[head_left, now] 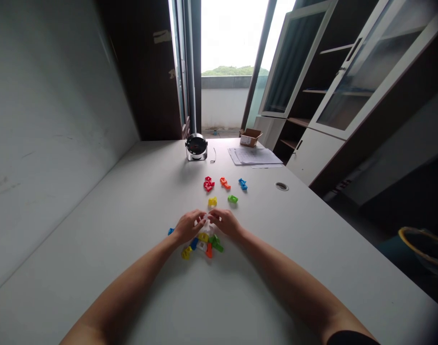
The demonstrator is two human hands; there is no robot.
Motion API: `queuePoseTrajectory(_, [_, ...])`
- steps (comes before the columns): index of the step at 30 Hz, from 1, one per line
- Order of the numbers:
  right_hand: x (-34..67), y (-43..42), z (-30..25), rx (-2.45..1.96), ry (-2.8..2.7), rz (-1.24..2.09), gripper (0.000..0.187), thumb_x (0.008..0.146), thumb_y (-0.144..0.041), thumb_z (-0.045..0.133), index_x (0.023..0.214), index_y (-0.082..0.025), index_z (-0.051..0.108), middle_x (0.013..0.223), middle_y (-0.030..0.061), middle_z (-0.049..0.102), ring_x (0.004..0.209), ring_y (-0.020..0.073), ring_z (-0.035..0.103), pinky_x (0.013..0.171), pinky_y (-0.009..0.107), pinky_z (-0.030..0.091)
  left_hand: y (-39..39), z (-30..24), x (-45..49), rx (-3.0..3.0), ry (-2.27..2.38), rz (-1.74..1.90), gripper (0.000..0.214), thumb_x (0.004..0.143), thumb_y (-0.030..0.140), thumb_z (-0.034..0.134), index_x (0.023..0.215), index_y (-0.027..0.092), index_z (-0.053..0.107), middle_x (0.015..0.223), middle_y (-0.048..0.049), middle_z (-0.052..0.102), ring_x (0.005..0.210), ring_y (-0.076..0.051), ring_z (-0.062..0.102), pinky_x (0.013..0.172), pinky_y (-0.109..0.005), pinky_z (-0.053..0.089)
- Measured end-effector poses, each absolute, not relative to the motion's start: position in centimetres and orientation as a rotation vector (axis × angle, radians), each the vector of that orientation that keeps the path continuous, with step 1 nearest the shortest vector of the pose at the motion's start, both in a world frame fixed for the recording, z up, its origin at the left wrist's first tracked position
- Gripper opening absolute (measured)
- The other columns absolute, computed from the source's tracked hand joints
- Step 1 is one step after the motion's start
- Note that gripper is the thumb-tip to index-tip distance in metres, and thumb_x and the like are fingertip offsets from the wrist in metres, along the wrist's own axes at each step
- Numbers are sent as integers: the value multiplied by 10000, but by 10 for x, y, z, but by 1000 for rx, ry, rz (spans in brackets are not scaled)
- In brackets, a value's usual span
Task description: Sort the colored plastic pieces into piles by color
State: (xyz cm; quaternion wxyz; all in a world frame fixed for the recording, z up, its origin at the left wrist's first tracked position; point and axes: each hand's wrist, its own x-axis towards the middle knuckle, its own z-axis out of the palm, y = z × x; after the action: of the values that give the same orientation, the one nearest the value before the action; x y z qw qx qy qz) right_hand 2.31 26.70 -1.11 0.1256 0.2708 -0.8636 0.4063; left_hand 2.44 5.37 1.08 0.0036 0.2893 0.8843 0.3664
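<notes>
My left hand (189, 226) and my right hand (225, 222) meet over the middle of the table, fingertips pinched on a small white plastic piece (206, 217). Its exact shape is too small to tell. Just below the hands lies a loose heap of similar pieces: a yellow one (203, 237), a green one (216, 243), a white one (201, 246), an orange one (209, 251) and another yellow one (186, 253). A blue piece (171, 231) is partly hidden beside my left wrist. Beyond my fingers sit a yellow piece (212, 201) and a light green piece (233, 199).
Farther off, red pieces (208, 184), an orange piece (224, 182) and a blue piece (243, 184) form a row. At the back of the white table (140, 191) stand a round black-and-silver device (196, 146), papers (257, 155) and a cardboard box (250, 137). A cable hole (282, 186) lies right.
</notes>
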Motion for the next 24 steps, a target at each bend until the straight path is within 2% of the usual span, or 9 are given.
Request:
queuePoseTrajectory(4, [23, 268, -13, 775, -2501, 1153, 266, 965, -432, 568, 911, -179, 631, 699, -7, 631, 594, 94, 517, 597, 206, 397, 56, 10, 24, 824, 2743, 1263, 302, 961, 384, 435, 1091, 229, 660, 1025, -39, 696, 872, -164, 624, 805, -255, 466])
queuePoseTrajectory(9, [26, 267, -9, 789, -2473, 1090, 239, 968, -407, 570, 1079, -200, 615, 721, -11, 639, 609, 101, 545, 624, 210, 430, 58, 13, 25, 765, 2651, 1365, 331, 961, 410, 405, 943, 208, 666, 878, -25, 692, 802, -160, 602, 753, -236, 450])
queuePoseTrajectory(12, [27, 267, -5, 839, -2448, 1012, 204, 970, -364, 572, 1073, -194, 620, 777, 12, 654, 650, 111, 564, 644, 222, 444, 58, 12, 25, 736, 2627, 1377, 371, 962, 435, 381, 840, 199, 640, 809, -15, 675, 750, -152, 580, 730, -231, 434])
queuePoseTrajectory(18, [27, 269, -5, 892, -2410, 957, 122, 977, -267, 539, 1012, -191, 627, 854, 43, 669, 744, 135, 607, 716, 246, 475, 57, 6, 22, 699, 2589, 1386, 439, 978, 479, 344, 779, 189, 606, 736, 5, 636, 691, -131, 550, 686, -221, 406])
queuePoseTrajectory(20, [26, 269, -6, 883, -2411, 947, 116, 974, -256, 535, 1005, -189, 625, 848, 41, 667, 742, 135, 605, 713, 245, 470, 57, 6, 22, 701, 2584, 1389, 424, 975, 482, 361, 812, 189, 621, 740, 7, 636, 691, -127, 546, 675, -218, 402])
queuePoseTrajectory(24, [25, 270, -6, 855, -2422, 937, 94, 957, -243, 542, 968, -186, 616, 824, 29, 658, 708, 128, 587, 683, 236, 448, 57, 7, 24, 706, 2544, 1475, 334, 933, 474, 489, 1050, 201, 641, 857, -3, 673, 743, -126, 579, 686, -214, 423])
